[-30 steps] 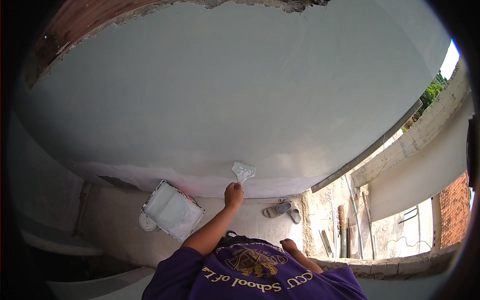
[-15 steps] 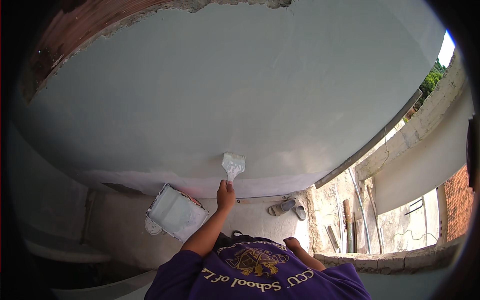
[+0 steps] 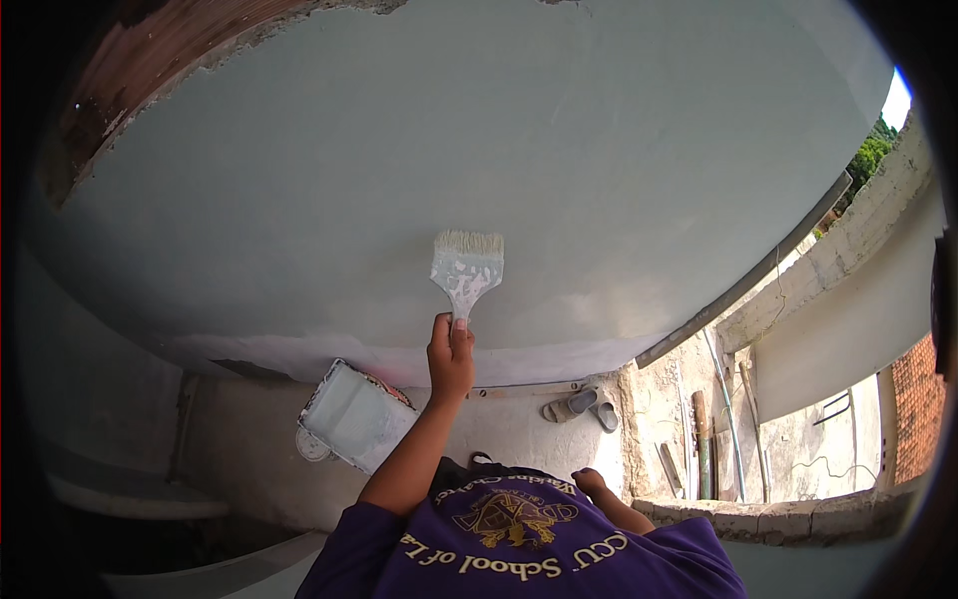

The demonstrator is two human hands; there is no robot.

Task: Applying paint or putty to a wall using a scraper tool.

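My left hand [image 3: 452, 357] is closed round the handle of a wide paintbrush [image 3: 467, 283], its ferrule smeared with white paint. The pale bristles point up and lie against or just in front of a large grey-green wall [image 3: 329, 190]; I cannot tell whether they touch it. My right hand [image 3: 589, 482] hangs low by my side, small in view, with its fingers curled and nothing visible in them. On the floor to the left of my left forearm sits a paint tray [image 3: 344, 424] with pale paint in it and dark-stained edges.
A round pale lid or container [image 3: 312, 445] shows beside the tray. Grey sandals [image 3: 571, 405] lie on the floor near the wall's foot. To the right, past a rough ledge [image 3: 778, 526], stand poles and pipes [image 3: 705, 439]. A paler band [image 3: 519, 359] runs along the wall's bottom.
My left hand has raised the paintbrush up the wall, and the brush now looks larger. My right hand stays low at my side.
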